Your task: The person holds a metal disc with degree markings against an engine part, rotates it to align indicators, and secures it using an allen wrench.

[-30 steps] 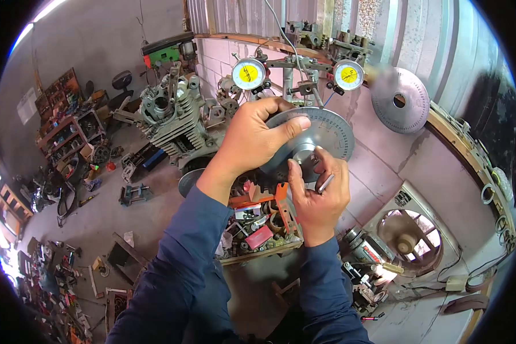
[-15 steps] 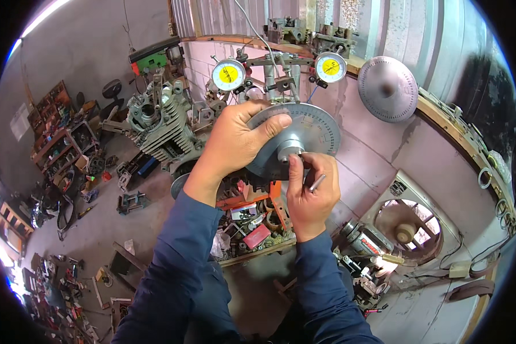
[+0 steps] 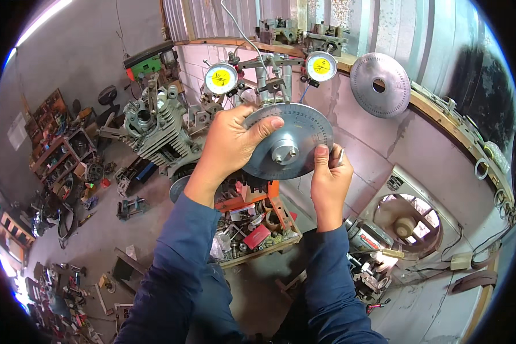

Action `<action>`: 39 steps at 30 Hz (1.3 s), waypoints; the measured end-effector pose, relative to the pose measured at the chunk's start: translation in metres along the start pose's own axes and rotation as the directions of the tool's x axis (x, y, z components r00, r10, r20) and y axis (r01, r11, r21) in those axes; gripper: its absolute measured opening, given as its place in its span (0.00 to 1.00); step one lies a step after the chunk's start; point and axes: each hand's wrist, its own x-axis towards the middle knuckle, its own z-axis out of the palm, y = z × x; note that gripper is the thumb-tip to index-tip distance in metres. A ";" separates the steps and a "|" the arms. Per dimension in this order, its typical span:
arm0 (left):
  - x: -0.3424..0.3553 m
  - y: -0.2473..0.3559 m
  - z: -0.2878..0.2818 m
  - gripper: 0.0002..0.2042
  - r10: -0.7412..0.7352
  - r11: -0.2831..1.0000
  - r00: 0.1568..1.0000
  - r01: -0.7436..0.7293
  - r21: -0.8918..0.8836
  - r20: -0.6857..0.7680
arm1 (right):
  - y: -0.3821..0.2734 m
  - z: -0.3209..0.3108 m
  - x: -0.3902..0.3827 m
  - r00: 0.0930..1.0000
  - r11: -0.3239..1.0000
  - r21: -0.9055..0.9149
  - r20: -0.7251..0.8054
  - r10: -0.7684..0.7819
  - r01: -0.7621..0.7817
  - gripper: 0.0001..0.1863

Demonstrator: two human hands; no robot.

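Left hand [image 3: 230,137] clamped on the upper-left edge of the graduated disc [image 3: 307,126], right hand [image 3: 331,184] gripping a metal rod [image 3: 341,156], thumb on the disc's right edge. Couple of dial gauges [image 3: 221,78] behind, then another disc [image 3: 394,87] overlapping a wooden ledge [image 3: 433,117] edge.

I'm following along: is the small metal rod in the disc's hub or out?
Out: the rod is in the right hand, clear of the hub.

A head-worn fisheye looks down at nearby hands [image 3: 230,140].

A finned engine [image 3: 161,131] and dial gauges [image 3: 221,78] show a workshop.
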 end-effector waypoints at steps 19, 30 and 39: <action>-0.008 0.002 0.008 0.13 0.057 0.997 0.993 -0.062 -0.042 -0.105 | 0.000 -0.002 0.005 0.999 1.000 0.018 0.036 0.021 -0.022 0.15; -0.006 0.001 0.008 0.13 0.091 0.996 0.990 -0.089 0.020 -0.107 | 0.007 -0.005 0.006 0.998 0.999 0.036 0.065 0.019 -0.022 0.17; -0.005 0.004 0.007 0.14 0.020 0.999 0.994 -0.024 -0.036 -0.110 | -0.014 0.017 -0.010 0.855 0.885 -0.415 -0.359 -0.375 0.213 0.18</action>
